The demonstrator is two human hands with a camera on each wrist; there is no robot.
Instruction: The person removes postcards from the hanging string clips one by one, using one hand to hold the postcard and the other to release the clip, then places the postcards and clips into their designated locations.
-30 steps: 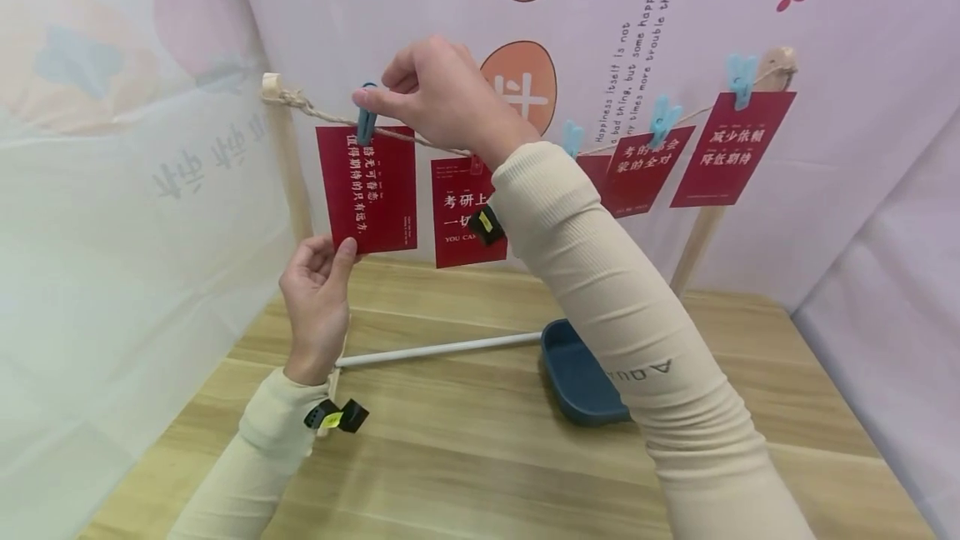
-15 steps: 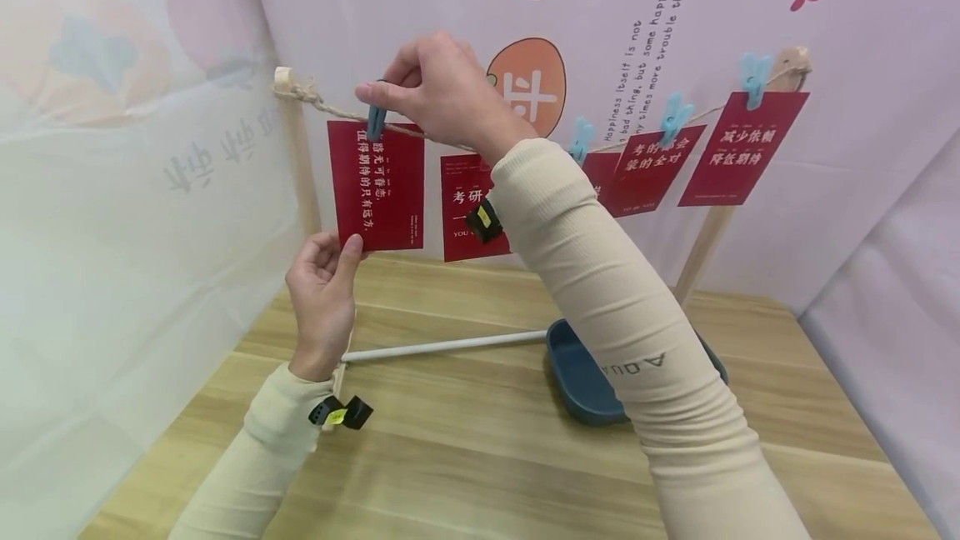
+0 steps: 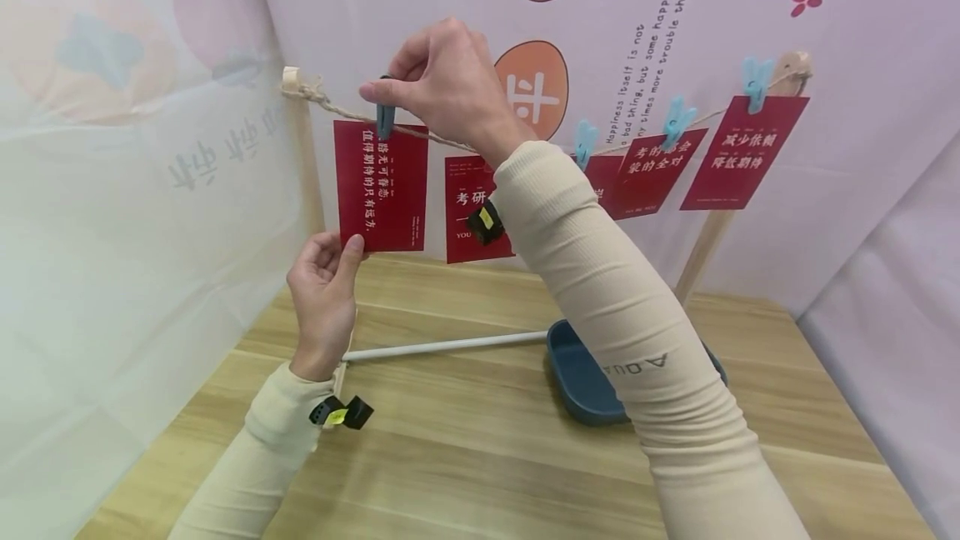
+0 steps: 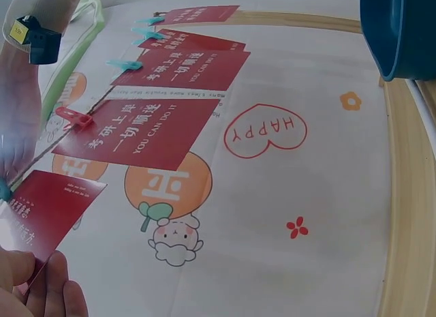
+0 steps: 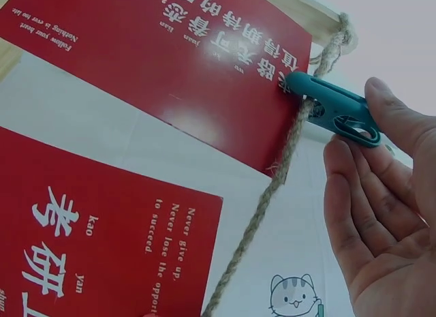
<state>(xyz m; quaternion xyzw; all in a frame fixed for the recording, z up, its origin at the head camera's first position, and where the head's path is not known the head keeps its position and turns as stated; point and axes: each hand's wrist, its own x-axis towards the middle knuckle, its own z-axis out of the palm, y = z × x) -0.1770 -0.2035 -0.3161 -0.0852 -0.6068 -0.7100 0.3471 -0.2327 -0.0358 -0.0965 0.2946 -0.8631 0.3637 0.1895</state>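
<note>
A dark teal clothespin [image 5: 334,106] straddles the twine [image 3: 411,132] and the top edge of a red card [image 3: 386,198] printed with white characters. My right hand [image 3: 457,86] pinches the handle end of this clothespin between thumb and fingers, as the right wrist view shows close up. Below, my left hand [image 3: 322,290] pinches the card's lower left corner, thumb on the printed front. Right of it hangs a second red card [image 3: 468,223], fixed by a red clothespin [image 4: 73,117]; my right forearm partly covers this card in the head view.
More red cards [image 3: 745,152] hang farther right from light blue clothespins [image 3: 678,119]. The twine runs between two wooden posts [image 3: 705,252]. On the wooden table [image 3: 465,448] are a white rod [image 3: 450,347] and a dark blue tray [image 3: 585,402], partly behind my right forearm.
In the head view the scene has shifted slightly to the right. Both hands keep their hold, the right on the clothespin and the left on the card.
</note>
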